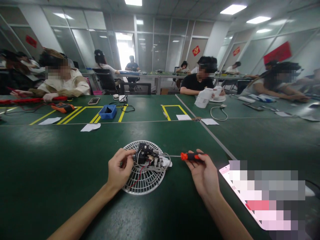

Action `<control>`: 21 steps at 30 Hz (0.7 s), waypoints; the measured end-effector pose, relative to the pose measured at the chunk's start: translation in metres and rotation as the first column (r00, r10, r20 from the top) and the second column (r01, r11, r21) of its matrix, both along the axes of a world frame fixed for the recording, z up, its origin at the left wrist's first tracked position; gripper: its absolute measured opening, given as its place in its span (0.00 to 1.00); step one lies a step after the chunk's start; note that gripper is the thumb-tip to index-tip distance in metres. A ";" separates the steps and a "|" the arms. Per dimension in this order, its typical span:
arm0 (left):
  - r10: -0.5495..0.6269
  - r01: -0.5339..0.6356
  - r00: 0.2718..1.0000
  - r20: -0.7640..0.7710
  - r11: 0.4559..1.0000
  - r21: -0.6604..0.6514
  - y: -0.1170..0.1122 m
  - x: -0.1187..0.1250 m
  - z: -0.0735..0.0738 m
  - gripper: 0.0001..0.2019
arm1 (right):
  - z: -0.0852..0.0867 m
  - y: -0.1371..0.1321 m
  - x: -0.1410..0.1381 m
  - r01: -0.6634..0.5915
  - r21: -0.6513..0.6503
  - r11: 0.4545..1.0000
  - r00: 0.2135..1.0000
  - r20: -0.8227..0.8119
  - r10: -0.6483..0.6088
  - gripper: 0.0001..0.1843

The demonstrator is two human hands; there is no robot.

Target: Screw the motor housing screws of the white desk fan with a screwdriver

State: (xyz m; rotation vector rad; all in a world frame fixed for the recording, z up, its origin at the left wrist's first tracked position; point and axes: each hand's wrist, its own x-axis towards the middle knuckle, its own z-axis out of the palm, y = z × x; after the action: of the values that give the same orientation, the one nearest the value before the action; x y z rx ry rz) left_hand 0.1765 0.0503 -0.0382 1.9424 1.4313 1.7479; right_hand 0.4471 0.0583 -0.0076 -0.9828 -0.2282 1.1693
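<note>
We see, near the middle of the green table [75, 173], a white round grille [147, 184] lying flat, with a black motor unit [142, 155] resting on it; our left hand [120, 165] is drawn in at the unit's left end, thumb and forefinger pinching it, while the other fingers are curled and partly hidden behind them; our right hand [203, 170], palm turned partly upward, is closed around the red-and-black handle of a screwdriver [192, 156], the thumb along the top and the fingers beneath; the shaft points left into the unit, where its tip is lost among small parts, so that we cannot tell whether it meets a screw; the grey cables [156, 169] and red wire [137, 178] overlap too closely for us to trace their ends; the unit covers part of the grille; both forearms are cut off by the lower edge of the view; to the right, a pink-edged flat object [235, 186] is largely masked by coarse blocks, and its face cannot be made out.
</note>
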 end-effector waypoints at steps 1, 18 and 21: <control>-0.005 0.005 1.000 -0.023 1.000 0.025 0.000 0.001 0.000 0.08 | 0.000 0.001 0.000 -0.010 -0.005 1.000 1.000 -0.008 0.010 0.13; -0.051 0.053 0.998 -0.029 0.995 0.081 0.003 -0.005 -0.013 0.08 | -0.009 0.002 -0.004 -0.056 -0.037 0.998 0.993 0.100 0.060 0.24; -0.054 0.054 0.999 -0.001 0.997 0.058 0.003 -0.007 -0.015 0.08 | -0.006 0.000 -0.005 -0.041 -0.008 0.999 0.996 0.080 0.042 0.21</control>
State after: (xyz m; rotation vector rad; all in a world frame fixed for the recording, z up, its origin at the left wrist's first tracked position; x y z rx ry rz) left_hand 0.1699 0.0532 -0.0531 1.9894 1.3290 1.7856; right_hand 0.4424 0.0580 -0.0139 -1.0361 -0.3107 1.1699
